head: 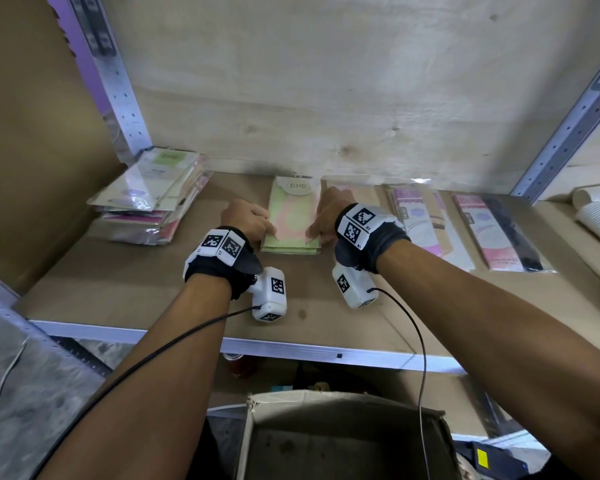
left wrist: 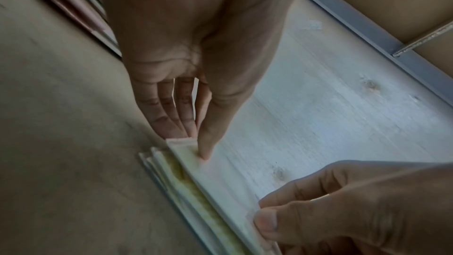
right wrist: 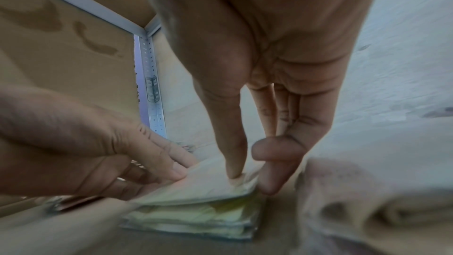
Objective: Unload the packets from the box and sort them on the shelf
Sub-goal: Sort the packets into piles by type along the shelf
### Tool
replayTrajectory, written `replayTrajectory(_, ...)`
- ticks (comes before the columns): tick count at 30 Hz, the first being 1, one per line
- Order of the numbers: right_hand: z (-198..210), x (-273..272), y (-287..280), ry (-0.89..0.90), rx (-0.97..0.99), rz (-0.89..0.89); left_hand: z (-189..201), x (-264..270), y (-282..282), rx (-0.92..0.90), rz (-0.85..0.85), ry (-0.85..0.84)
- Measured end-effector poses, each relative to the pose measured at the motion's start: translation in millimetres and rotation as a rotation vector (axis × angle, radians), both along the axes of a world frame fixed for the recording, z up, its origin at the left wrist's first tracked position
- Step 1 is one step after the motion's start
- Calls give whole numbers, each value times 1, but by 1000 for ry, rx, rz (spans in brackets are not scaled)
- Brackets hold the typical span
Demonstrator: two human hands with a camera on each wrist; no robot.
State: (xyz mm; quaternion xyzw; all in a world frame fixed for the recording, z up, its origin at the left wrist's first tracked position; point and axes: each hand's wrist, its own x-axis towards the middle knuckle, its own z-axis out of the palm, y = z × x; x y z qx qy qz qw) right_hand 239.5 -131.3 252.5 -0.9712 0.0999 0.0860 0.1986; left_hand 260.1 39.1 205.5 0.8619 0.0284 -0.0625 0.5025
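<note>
Hands, left [head: 248,218] and right [head: 328,216], pinch the green stack's [head: 291,223] near corners; slick packets may slide askew if squeezed unevenly.

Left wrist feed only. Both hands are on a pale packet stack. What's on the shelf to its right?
Observer: Right of the green-and-pink packet stack, past the right hand, flat pink clear-wrapped packets lie side by side on the brown shelf board.
Operator: Box status?
Observer: The open cardboard box stands below the shelf's front edge. No packets show in the part of its inside that is in view.
Operator: Any print on the top packet?
Observer: A round label at its far end reads ENE. The left hand holds the near corner.
</note>
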Motion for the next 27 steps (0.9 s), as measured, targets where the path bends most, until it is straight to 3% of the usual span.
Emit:
replayTrajectory(12,-2,-2,9,51,87,-1,-1,-3,2,19,10,25)
replayTrajectory(20,-1,-2,9,50,3,47,-1,-3,8,23,18,34)
replayTrajectory(24,11,4,12,-62,-56,76,17,-2,29,33,72,-128)
replayTrajectory(27,24,12,25,-142,93,128,40,0,53,-38,197,-263)
